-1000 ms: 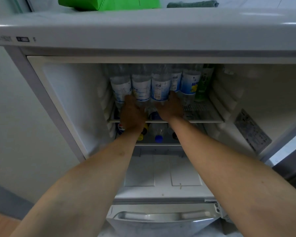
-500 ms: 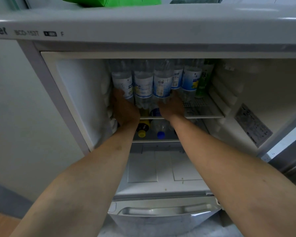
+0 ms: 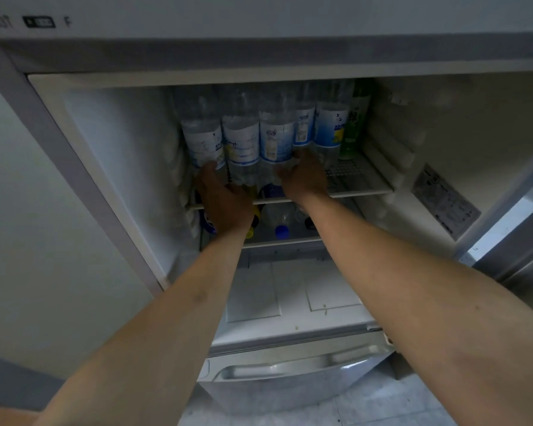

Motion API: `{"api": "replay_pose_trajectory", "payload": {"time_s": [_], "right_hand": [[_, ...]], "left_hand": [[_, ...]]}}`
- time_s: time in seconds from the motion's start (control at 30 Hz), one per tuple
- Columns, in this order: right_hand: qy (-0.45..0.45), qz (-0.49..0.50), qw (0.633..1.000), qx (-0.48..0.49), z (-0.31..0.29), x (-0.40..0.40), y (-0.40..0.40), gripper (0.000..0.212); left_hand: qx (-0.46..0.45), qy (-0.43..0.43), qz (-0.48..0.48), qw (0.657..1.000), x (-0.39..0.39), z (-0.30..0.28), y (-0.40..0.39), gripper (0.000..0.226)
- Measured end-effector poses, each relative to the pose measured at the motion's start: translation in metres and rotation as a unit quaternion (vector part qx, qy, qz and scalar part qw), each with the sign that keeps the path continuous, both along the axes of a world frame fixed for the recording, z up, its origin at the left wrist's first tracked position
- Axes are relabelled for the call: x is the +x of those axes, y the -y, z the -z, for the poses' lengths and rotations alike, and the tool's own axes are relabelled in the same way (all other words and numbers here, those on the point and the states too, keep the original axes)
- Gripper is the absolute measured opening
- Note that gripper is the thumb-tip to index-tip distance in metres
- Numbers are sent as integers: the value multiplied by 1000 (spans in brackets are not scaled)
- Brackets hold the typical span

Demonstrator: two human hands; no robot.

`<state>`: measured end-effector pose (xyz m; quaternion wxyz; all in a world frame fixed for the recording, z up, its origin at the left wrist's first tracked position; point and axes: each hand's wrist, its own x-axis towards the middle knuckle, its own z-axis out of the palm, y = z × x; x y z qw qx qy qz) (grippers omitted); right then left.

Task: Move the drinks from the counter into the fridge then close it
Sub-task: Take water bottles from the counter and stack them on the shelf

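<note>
Clear bottles: upright row filling the left of the fridge's upper shelf.
Left hand: grip touching the leftmost bottle's base; closure hidden.
Right hand: fingers curled against bottle bases mid-row.
Free room: shelf's right part.

Both arms reach into the open fridge. The left hand and right hand touch the bases of clear water bottles — upright in a row on the upper shelf, a green bottle rightmost.

A pale wall stands left, and a grey tiled floor, possibly speckled, lies below.
</note>
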<state>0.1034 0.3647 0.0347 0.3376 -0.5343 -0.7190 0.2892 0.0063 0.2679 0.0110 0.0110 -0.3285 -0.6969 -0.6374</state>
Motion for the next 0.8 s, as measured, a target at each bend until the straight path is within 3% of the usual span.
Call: {"api": "replay_pose_trajectory", "payload": {"time_s": [0.1,0.23,0.33,0.47,0.63,0.8], "right_hand": [[35,7,999,20,3,9,7,40],[-80,24,994,70,20,37,39,20],[-132,19,989,65,40,75,73,24],[-163,63,984,18,78,155,127,27],[-178,212,961,-14,128,280,222,21],[-124,381,913,-73,175,404,340,20]], "left_hand": [[15,-3,18,1000,4,3,6,53],[17,30,32,999,18,10,18,47],[54,-32,75,995,47,24,33,41],[38,1,150,988,115,53,61,38],[-17,43,265,963,227,99,114,30],[-65,28,389,919,332,142,185,28]]}}
